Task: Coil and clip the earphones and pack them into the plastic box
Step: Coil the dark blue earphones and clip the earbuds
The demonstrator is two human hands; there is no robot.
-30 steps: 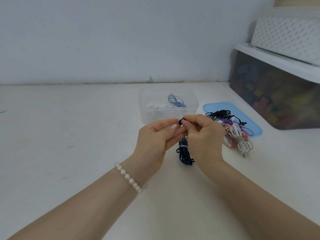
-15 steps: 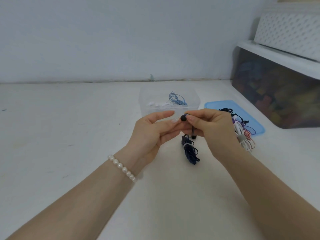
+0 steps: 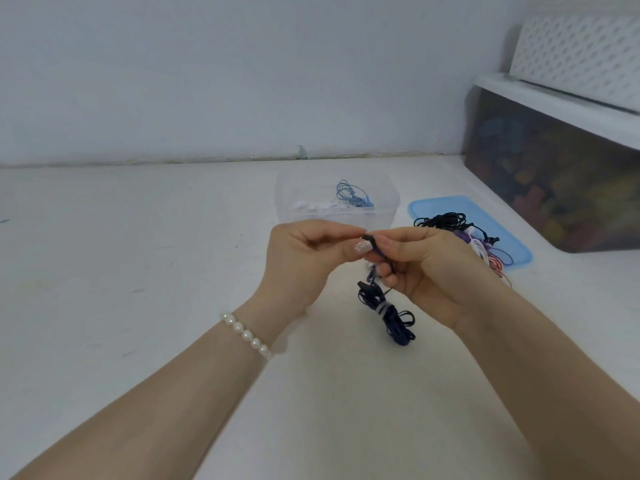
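Left hand [image 3: 304, 251] and right hand [image 3: 426, 268] meet above the table [image 3: 138, 271], both pinching the black earbud end [image 3: 370, 239] of the navy earphones [image 3: 388, 313], whose clipped coil hangs below the fingers. Clear box [image 3: 388, 202] just behind holds white and blue earphones [image 3: 351, 197]. Blue lid [image 3: 485, 216] to the right carries black, white, purple and red coils [image 3: 485, 247].
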